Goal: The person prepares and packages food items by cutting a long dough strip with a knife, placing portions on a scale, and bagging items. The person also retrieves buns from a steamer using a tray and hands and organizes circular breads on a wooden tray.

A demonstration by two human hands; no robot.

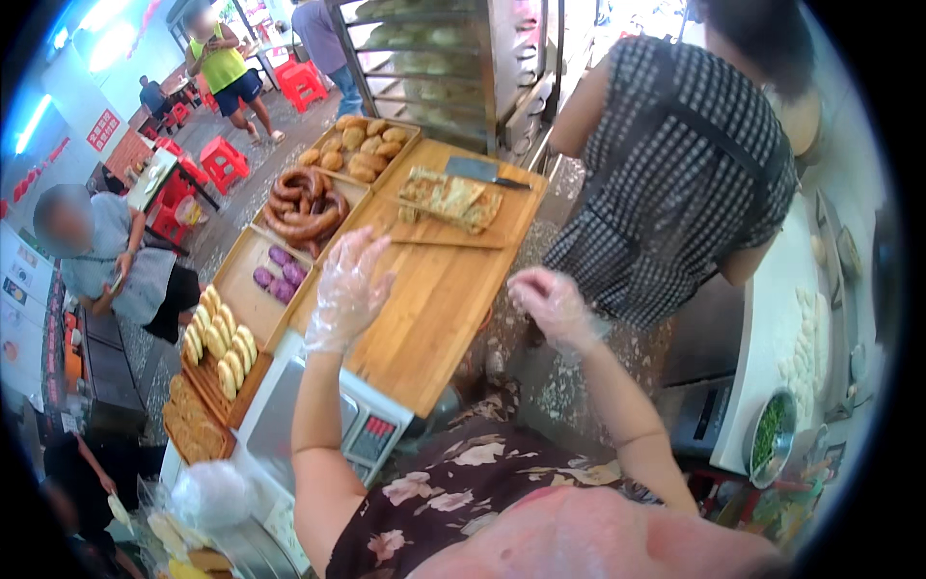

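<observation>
My left hand point(349, 289), in a clear plastic glove, is raised with spread fingers over the near left edge of a wooden cutting board point(412, 318); it holds nothing. Gloved too, my right hand point(553, 307) hovers off the board's right edge with curled fingers; whether something small is in them cannot be told. Pieces of flatbread point(450, 199) lie at the board's far end beside a cleaver point(474, 170). A thin wooden stick point(448, 242) lies across the board nearer to me. Purple buns point(281, 275) and coiled brown fried dough point(304, 206) sit in trays left of my left hand.
A digital scale point(369, 427) stands below my left forearm. Trays of golden buns point(358, 148) and pale split buns point(221, 340) line the counter. A person in a checked apron point(673, 181) stands close at the right, before a rack point(427, 65). A bowl of chopped greens point(770, 438) is at the lower right.
</observation>
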